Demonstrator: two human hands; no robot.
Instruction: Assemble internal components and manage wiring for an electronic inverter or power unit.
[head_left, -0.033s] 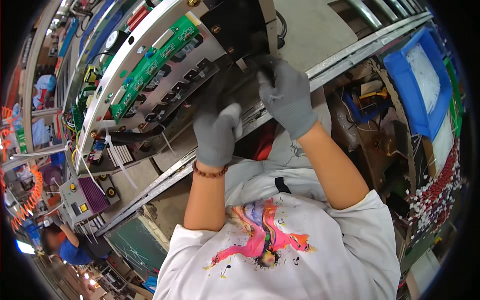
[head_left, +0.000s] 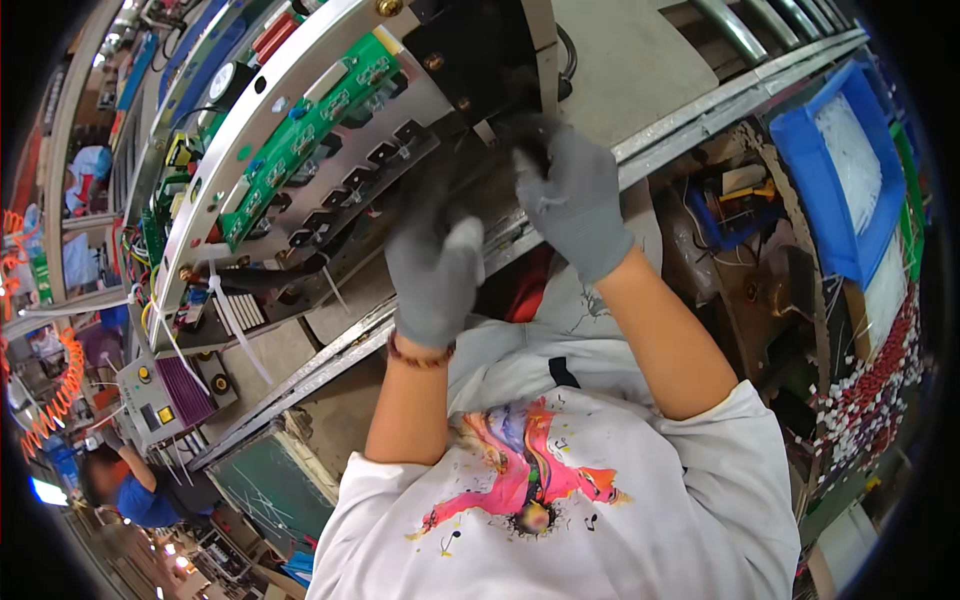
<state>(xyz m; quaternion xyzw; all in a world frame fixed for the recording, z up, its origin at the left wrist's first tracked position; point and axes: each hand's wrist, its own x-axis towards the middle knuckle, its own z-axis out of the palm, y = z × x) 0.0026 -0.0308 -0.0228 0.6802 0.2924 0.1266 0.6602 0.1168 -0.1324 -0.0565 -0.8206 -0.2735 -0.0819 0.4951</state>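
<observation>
Electronics are left exposed in the head view, the only one given, by an open silver metal chassis (head_left: pixel 228 135) that is placed at the upper left, over a grey flat surface (head_left: pixel 625 75). A long green circuit board (head_left: pixel 318 118) is already seated along its inner side, and a row of small black components (head_left: pixel 385 152) is lined up beside the board. Near the lower corner, a thick dark cable bundle (head_left: pixel 262 277) is bound by a white plastic cable tie (head_left: pixel 236 328), whose long tail is untrimmed. By these signs, the fitting can be judged well advanced but unfinished. The grey-gloved left hand (head_left: pixel 430 272) is held close to the chassis, its fingers blurred against a dark area. The grey-gloved right hand (head_left: pixel 578 195) is held to its right, with the thumb and fingers bent. Whether anything is gripped by either cannot be told, and what remains to be done in that dark area is likewise hidden.
</observation>
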